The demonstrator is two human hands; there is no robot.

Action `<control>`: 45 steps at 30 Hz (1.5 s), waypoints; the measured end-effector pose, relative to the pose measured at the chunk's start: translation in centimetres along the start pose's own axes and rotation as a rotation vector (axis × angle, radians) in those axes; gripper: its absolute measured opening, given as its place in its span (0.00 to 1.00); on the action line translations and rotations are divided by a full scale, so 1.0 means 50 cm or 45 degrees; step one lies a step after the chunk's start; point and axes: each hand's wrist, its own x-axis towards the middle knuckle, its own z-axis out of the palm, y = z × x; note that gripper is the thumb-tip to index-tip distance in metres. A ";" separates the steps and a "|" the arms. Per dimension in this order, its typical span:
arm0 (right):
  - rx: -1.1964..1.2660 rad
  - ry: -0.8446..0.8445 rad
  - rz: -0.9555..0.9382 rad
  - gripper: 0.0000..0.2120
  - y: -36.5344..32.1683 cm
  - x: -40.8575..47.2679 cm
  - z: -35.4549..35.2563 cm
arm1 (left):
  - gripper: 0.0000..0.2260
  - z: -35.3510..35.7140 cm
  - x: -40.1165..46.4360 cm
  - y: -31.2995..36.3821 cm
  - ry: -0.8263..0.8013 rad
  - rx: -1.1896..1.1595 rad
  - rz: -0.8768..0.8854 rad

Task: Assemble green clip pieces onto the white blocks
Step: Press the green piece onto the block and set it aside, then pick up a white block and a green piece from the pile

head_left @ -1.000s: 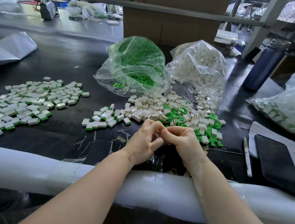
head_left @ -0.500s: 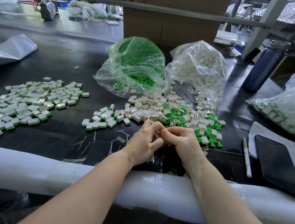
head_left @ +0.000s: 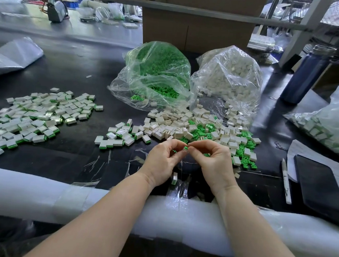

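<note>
Above the worktop's point(head_left: 64, 160) near edge, we see the right hand point(head_left: 214, 162) pinching a green clip point(head_left: 185, 148); the left hand point(head_left: 162, 160) is curled, contents unclear. Next, we judge, a white block point(head_left: 190, 135) from the loose heap must be seated. Finished pieces point(head_left: 33, 117) lie leftward; bags point(head_left: 156, 76) stand behind.
</note>
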 end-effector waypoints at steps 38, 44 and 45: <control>-0.440 0.168 0.107 0.05 0.024 0.010 -0.004 | 0.19 -0.007 0.011 -0.011 0.532 0.502 -0.361; -0.614 0.032 -0.050 0.07 0.022 0.005 0.005 | 0.19 -0.002 0.007 -0.013 0.550 0.582 -0.223; -0.651 -0.012 -0.102 0.08 0.020 0.003 0.007 | 0.17 -0.001 0.006 -0.012 0.559 0.588 -0.166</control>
